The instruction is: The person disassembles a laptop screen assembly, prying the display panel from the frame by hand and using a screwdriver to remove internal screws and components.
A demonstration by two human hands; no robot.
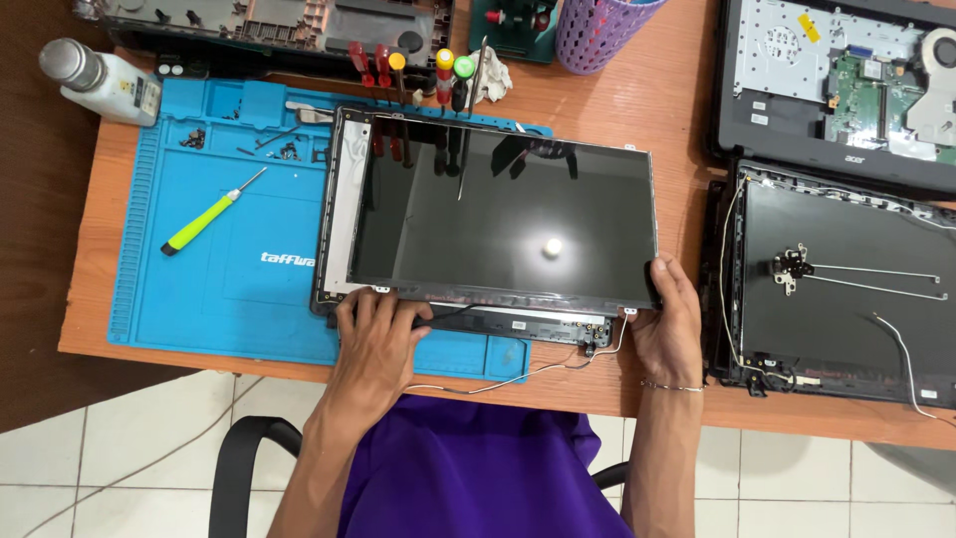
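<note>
A dark, glossy laptop screen panel lies tilted over its black lid frame on a blue repair mat. My left hand rests on the frame's near edge at the panel's front left corner, fingers spread on it. My right hand grips the panel's front right corner, thumb on its edge. Thin cables trail from the frame's near edge toward me.
A yellow-green screwdriver and loose screws lie on the mat. A black lid shell with hinge and wires sits right, an opened laptop base behind it. A grey bottle, upright screwdrivers and a purple basket stand behind.
</note>
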